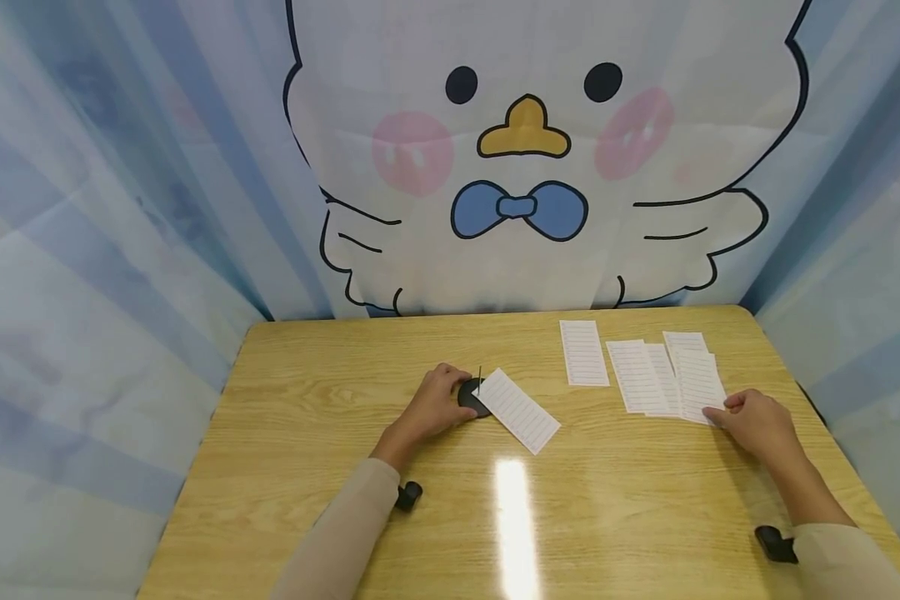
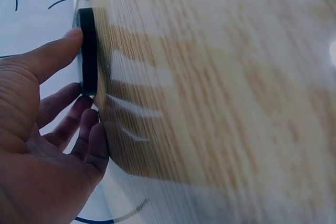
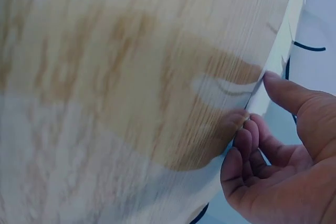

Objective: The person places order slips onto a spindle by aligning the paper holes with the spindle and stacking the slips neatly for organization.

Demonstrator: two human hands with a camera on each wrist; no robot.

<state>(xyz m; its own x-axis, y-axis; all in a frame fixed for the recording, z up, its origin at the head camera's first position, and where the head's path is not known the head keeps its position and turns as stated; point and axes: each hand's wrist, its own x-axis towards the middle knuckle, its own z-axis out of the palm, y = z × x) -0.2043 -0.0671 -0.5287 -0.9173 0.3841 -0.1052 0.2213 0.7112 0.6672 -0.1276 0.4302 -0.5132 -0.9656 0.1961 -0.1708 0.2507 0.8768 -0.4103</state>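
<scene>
- Thumb and curled fingers of the left hand (image 1: 433, 405) grip the base (image 1: 471, 398) on the worktop (image 1: 315, 392), a card (image 1: 523, 417) overlapping it.
- Right hand (image 1: 762, 425), fingers curled, touches other cards (image 1: 697, 379); whether pinching, cannot tell.

The bare left grip (image 1: 437, 404) is curved, its thumb (image 2: 55, 59) nearly straight opposite bent fingers (image 2: 97, 142); behind it slants the beige-sleeved left forearm (image 1: 345, 529). Well apart to its right, the bare right grip (image 1: 759, 423) has its thumb (image 3: 294, 95) near curled fingers (image 3: 233, 174), the beige-sleeved right forearm (image 1: 843, 554) angling back behind it.

Black round base (image 1: 465, 398), white lined slips (image 1: 582, 353), yellow wood-grain table (image 1: 330, 367)
</scene>
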